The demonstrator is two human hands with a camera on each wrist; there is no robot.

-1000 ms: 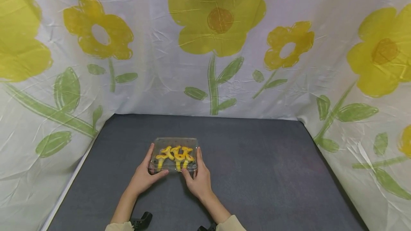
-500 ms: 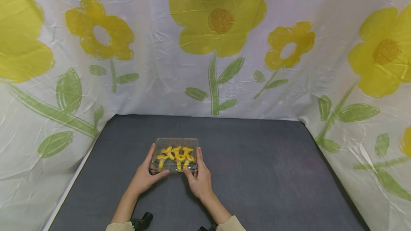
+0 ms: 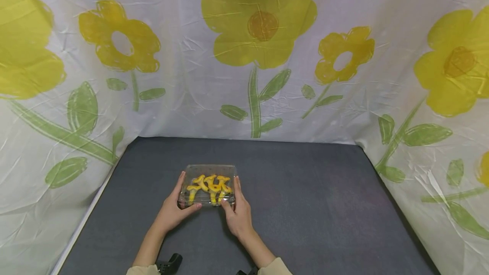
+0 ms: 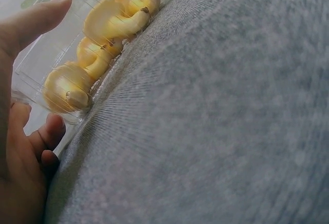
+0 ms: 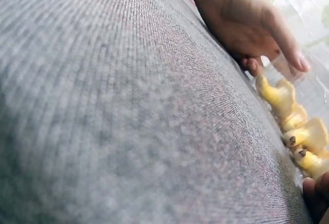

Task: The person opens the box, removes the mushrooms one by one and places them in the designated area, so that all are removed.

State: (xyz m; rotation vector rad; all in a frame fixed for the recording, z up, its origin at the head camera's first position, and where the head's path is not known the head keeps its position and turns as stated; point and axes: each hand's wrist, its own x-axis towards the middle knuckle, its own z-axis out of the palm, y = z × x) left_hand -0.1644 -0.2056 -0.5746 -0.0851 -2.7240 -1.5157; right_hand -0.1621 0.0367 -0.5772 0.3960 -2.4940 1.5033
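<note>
From my end I see a shallow, transparent rectangular plastic box between the two hands, left of centre on a dark grey, fabric-covered table. Inside it lies a small group of yellow, trumpet-shaped mushrooms, caps mostly toward the far side and stems toward the near one. I take that shared direction as deliberate, since it shows each shape through the plastic.

The left hand grips the box's left side, its thumb reaching in along the near edge; the right hand grips the right side in nearly mirrored fashion. I judge that this two-sided hold keeps the light box level and spares the thin walls from a squeeze at one point. In the left wrist view I find its lower edge down at the cloth, so it seems to rest there, though I cannot tell whether it bears full weight.

Both forearms come in from the near side and angle toward the box, the right one slanting leftward. Beige sleeves end below the wrists.
</note>
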